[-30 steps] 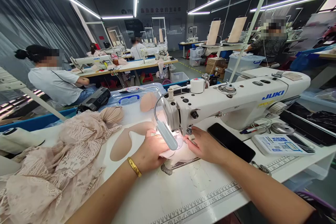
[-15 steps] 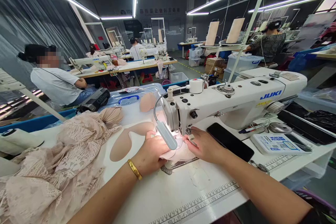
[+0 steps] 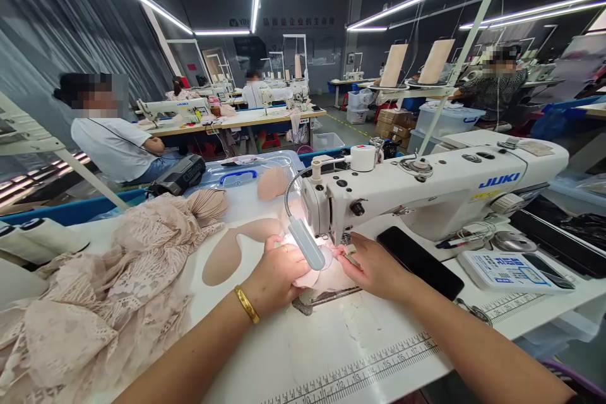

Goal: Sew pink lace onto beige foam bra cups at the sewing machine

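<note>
Pinching fabric (image 3: pixel 334 279) at its right edge with the right hand (image 3: pixel 376 265), nearer the machine (image 3: pixel 440 184), while resting the left hand (image 3: pixel 274 278) opposite, grip unclear.

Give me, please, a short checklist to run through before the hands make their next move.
1. Left hand on the pale fabric: ok, at its left side.
2. Right hand at the fabric: ok, fingertips at its right side.
3. Lamp lit over the work: ok.
4. Hands clear of the needle: cannot tell; the needle point is not discernible.
5. Phone apart from the fabric: ok.
6. Lace pile apart from the fabric: ok, off to the left.
</note>
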A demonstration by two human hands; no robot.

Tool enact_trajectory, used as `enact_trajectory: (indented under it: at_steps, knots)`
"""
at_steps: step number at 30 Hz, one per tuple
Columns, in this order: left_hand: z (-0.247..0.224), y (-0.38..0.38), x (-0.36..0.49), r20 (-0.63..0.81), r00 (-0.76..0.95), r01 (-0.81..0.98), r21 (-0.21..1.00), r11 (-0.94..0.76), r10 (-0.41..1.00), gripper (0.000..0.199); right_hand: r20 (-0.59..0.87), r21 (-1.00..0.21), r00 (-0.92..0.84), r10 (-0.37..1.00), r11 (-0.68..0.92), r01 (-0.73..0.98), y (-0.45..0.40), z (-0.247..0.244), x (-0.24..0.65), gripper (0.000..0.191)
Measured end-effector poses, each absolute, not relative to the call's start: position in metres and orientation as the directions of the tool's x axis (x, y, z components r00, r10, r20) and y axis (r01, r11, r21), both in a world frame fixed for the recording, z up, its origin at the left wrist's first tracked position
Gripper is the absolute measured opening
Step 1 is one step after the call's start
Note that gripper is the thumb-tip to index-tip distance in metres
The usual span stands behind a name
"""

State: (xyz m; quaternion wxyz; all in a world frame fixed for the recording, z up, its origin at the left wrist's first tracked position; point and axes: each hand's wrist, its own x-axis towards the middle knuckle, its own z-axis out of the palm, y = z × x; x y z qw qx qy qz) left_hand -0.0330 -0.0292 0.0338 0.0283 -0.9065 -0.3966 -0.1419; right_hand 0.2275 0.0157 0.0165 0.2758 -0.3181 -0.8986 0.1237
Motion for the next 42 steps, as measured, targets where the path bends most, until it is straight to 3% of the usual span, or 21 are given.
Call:
enact_trajectory:
  at_steps: [7,12,19,34,42]
  knots:
    - [0.023,-0.037,-0.033,0.385,0.662,0.677,0.06,-0.733,0.643,0.024,0.404,-0.381,-0.682,0.61,0.79,0.481,0.013,0.017,0.229,0.024]
    - [0.027,-0.048,-0.028,0.357,0.674,0.678,0.049,-0.733,0.647,0.006,0.314,-0.35,-0.793,0.523,0.84,0.415,0.009,0.02,0.23,0.024]
    - [0.036,-0.064,-0.019,0.333,0.69,0.663,0.064,-0.746,0.642,0.001,0.21,-0.324,-0.888,0.408,0.886,0.33,0.005,0.021,0.227,0.021]
    - [0.027,-0.052,-0.01,0.321,0.632,0.741,0.016,-0.671,0.706,0.015,0.259,-0.347,-0.792,0.553,0.818,0.458,0.013,0.009,0.222,0.022]
    - [0.025,-0.037,-0.012,0.365,0.599,0.763,0.008,-0.646,0.712,0.014,0.337,-0.277,-0.728,0.597,0.802,0.529,0.018,0.003,0.213,0.024]
